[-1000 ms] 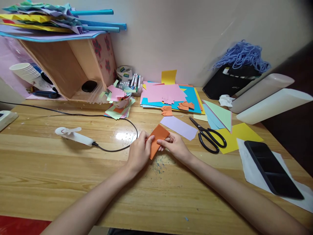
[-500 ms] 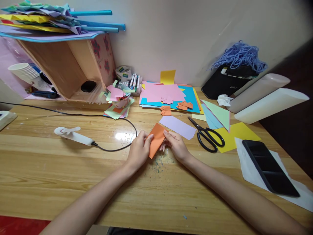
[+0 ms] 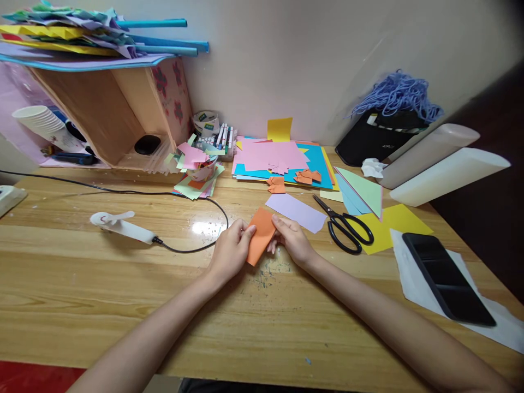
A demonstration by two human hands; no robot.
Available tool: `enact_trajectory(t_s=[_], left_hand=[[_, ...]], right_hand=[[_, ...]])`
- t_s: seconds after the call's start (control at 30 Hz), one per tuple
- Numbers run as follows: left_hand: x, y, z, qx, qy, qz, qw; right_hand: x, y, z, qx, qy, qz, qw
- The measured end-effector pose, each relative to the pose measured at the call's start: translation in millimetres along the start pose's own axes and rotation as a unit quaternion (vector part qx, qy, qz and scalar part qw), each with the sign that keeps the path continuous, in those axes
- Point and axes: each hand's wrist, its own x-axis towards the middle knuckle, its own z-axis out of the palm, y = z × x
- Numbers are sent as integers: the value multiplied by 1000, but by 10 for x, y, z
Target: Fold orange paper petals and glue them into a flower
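Observation:
A piece of orange paper (image 3: pixel 261 236), roughly rectangular and tilted, is held above the table between my two hands. My left hand (image 3: pixel 232 246) grips its left edge, thumb on top and the other fingers hidden or curled beneath. At the upper right edge, my right hand (image 3: pixel 293 238) pinches the paper between thumb and fingers. Just beyond lie a pale purple paper strip (image 3: pixel 297 212) and a small folded orange paper piece (image 3: pixel 277 185). Another folded orange piece (image 3: pixel 308 176) rests on the stack of coloured paper (image 3: pixel 272 154).
Black-handled scissors (image 3: pixel 346 226) lie right of my right hand, near yellow paper (image 3: pixel 403 224) and a black phone (image 3: pixel 448 278). To the left is a white corded tool (image 3: pixel 125 226), its black cable (image 3: pixel 192 251) curving toward my left hand. A paper-scrap cup (image 3: pixel 201 170) stands behind.
The whole view has shifted very slightly. Both hands keep their hold on the orange paper, with hardly any visible movement.

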Motion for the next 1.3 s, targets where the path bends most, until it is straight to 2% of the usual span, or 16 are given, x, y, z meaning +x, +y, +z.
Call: enact_trajectory(t_s=[0.13, 0.3, 0.4, 0.47, 0.53, 0.67, 0.77, 0.83, 0.93, 1.0, 1.13, 1.3], left_hand=[[1, -7, -34, 34, -45, 28, 998], [14, -15, -56, 7, 7, 24, 1000], [34, -36, -50, -29, -16, 11, 999], [49, -54, -50, -52, -52, 5, 997], [59, -68, -55, -61, -71, 4, 996], [60, -77, -62, -46, -41, 7, 998], [66, -73, -58, -51, -25, 0, 998], [76, -61, -62, -94, -55, -31, 994], [89, -21, -85, -204, -172, -97, 959], [91, 9, -100, -236, -211, -115, 941], [89, 19, -93, -239, -174, -124, 947], [87, -14, -68, -265, -183, -126, 938]], right_hand=[[-14, -31, 2, -3, 6, 2, 1000], [-34, -62, 19, -99, -75, 31, 992], [-47, -44, 29, -142, -52, 31, 988], [-54, -37, 35, -139, -11, 14, 990], [-55, -43, 35, -118, 1, 7, 993], [-36, -73, 11, -75, -73, 45, 993], [-13, -63, -11, -70, -84, 40, 993], [-2, -38, -20, -78, -62, 22, 995], [2, -7, -23, -98, -43, 15, 994], [-4, -10, -16, -110, -43, 15, 993], [-23, -51, 6, -107, -76, 15, 991], [-18, -41, -9, -127, -71, 4, 989]])
